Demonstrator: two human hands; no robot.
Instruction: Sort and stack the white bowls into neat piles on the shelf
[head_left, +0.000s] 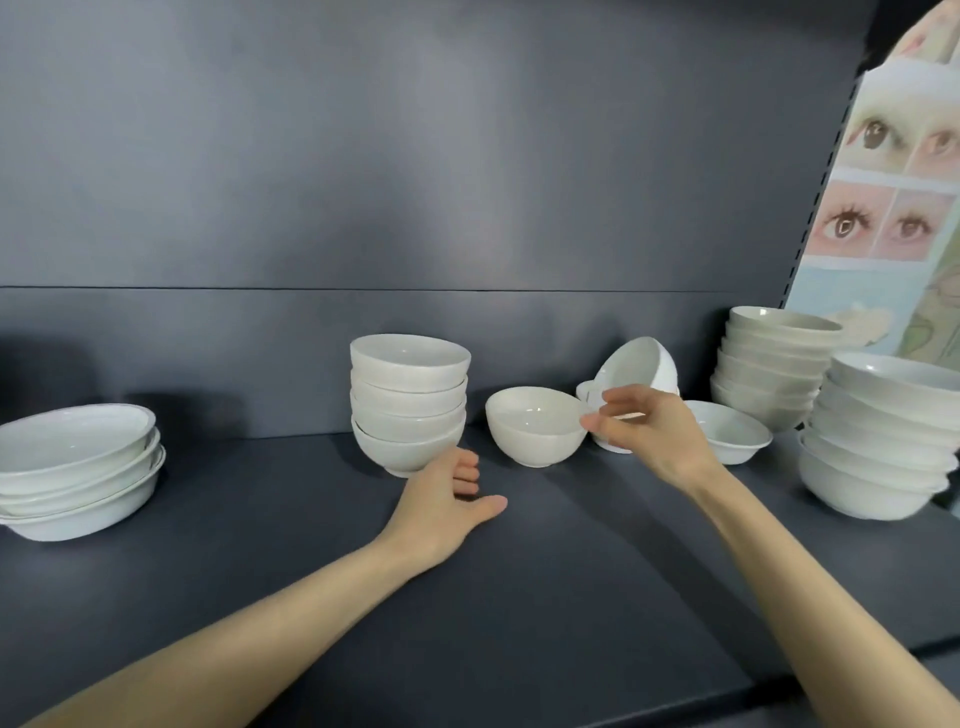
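Now, matte dark-grey shelf (519, 597) under a smooth dark back panel (415, 156): L hand (441, 499) lies slack, holding nothing, glossy round four-bowl stack (410, 400) just beyond it, R hand (654, 431) w/ fingertips at the thin rim of the single bowl (530, 431) to its left, grip can't tell.

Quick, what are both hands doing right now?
Left hand: open, holding nothing, beside the bowl stack.
Right hand: fingertips at the rim of the single bowl; grip cannot be told.
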